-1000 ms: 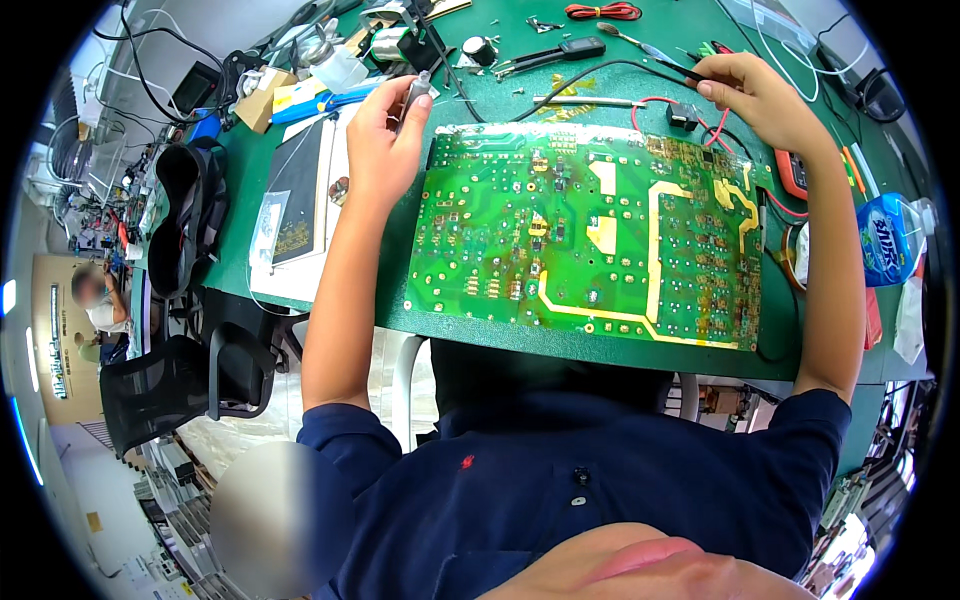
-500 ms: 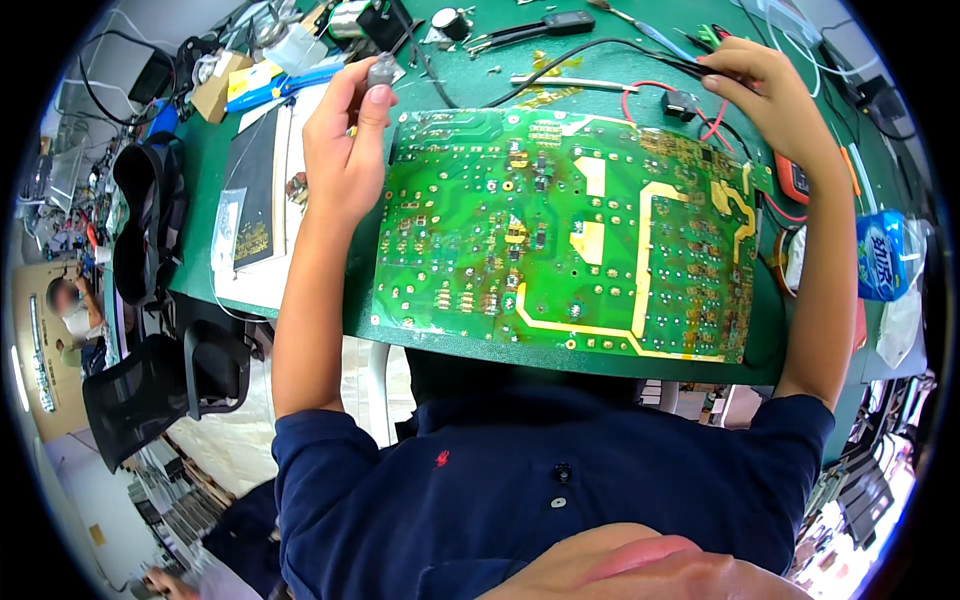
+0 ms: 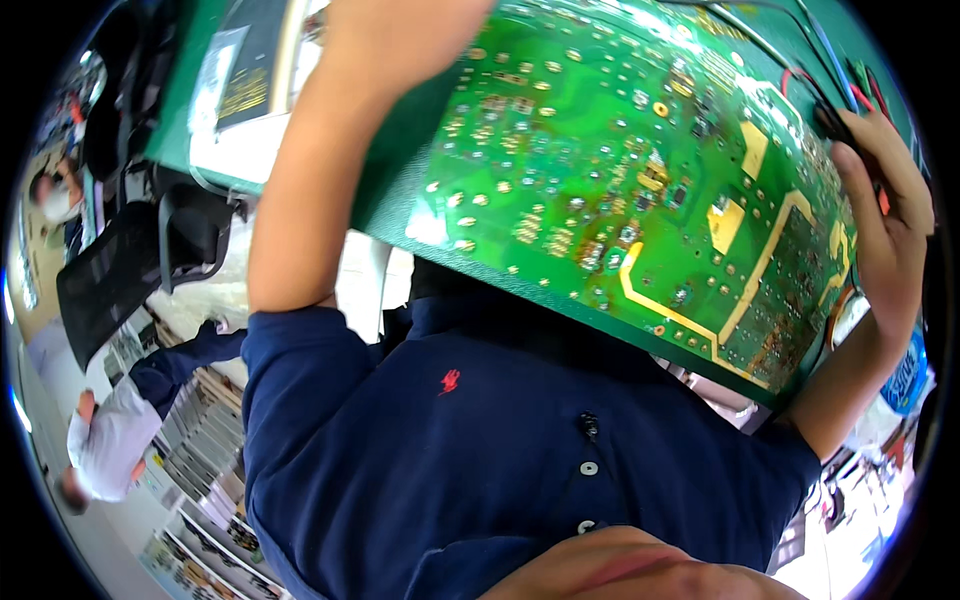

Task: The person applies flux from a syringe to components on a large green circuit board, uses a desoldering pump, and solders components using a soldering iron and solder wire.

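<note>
A large green circuit board (image 3: 560, 150) lies in front of me on the green table, solder side up. It carries yellowish metal strips and several brown-stained patches. At the board's far left corner is my left hand (image 3: 410, 40); its fingers run out of the top of the picture, so what they hold is hidden. My right hand (image 3: 885, 190) is at the board's right edge, its thumb and fingers closed round a slender black thing (image 3: 832, 122). A dark cable appears to lead to that black thing, whose kind I cannot make out.
A dark booklet (image 3: 255, 85) and white sheets lie on the table (image 3: 395, 190) at the left. Wires and a blue-handled tool (image 3: 828, 50) are at the far right, a blue packet (image 3: 905, 375) beyond my right forearm. A black chair (image 3: 120, 270) and other people are at the left.
The whole view has tilted and come closer to the board. My left hand held a small grey piece before; its fingers are now out of the picture. My right hand appears lower and further right.
</note>
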A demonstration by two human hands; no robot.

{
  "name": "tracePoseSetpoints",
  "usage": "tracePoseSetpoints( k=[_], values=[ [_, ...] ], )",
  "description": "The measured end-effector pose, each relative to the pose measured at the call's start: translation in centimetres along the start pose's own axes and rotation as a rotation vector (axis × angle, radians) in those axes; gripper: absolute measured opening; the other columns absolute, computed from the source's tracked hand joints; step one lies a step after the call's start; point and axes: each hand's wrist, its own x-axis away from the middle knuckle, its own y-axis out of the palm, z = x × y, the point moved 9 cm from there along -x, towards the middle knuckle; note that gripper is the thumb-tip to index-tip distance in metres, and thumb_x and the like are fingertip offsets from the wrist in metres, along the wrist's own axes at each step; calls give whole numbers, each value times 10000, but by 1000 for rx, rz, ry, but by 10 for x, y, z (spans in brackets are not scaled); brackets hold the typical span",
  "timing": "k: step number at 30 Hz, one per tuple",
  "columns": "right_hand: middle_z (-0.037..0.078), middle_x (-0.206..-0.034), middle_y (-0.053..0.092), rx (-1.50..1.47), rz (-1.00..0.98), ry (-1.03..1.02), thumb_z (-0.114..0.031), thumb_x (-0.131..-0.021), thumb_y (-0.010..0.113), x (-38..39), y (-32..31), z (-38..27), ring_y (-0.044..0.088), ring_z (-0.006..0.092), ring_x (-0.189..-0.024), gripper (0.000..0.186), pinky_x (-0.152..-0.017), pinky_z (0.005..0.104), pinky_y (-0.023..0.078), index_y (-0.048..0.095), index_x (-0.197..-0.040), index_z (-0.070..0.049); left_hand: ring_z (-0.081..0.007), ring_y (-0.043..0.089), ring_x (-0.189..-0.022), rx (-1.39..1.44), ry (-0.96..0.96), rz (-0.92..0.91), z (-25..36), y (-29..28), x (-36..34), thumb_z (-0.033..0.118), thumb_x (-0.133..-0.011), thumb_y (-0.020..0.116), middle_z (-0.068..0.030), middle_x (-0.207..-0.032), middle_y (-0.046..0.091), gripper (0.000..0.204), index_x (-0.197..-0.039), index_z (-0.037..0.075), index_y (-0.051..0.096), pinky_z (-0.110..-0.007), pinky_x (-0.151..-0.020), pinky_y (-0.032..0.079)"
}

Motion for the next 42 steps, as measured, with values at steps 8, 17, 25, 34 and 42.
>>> tracePoseSetpoints(
  k=[8,17,25,34,42],
  values=[
    [90,-1100,676,-25,-51,104,-26,-946,658,12,27,5,610,137,-1006,263,-929,253,458,663,-1203,32,-35,472,-782,-13,-29,-69,6,11,10,72,-996,549,19,-913,563,213,-1177,-39,567,-178,-698,373],
    [103,-978,677,-276,106,203,-78,-1043,492,5,18,21,512,83,-719,291,-707,225,426,598,-1249,98,-25,431,-740,122,-62,-104,0,18,19,99,-978,534,12,-892,540,268,-1190,-65,531,-181,-668,341],
    [214,-1131,674,-433,347,35,-41,-1025,366,-3,4,-1,563,135,-842,351,-747,258,453,545,-1272,133,-43,446,-749,57,10,-146,1,21,19,61,-961,559,6,-892,545,213,-1148,-43,559,-198,-673,360],
    [174,-1143,653,-419,348,126,16,-1020,445,3,16,6,506,94,-747,302,-708,237,428,559,-1289,95,-202,485,-586,84,3,-235,27,14,5,146,-901,623,-95,-688,495,186,-981,17,515,-348,-560,383],
    [49,-1019,667,-451,186,180,-39,-981,609,-6,42,-11,590,68,-880,187,-816,206,455,647,-1147,39,-135,611,-656,183,-108,-411,8,29,23,93,-830,717,-56,-716,638,125,-908,8,672,-280,-584,453]
  ],
)
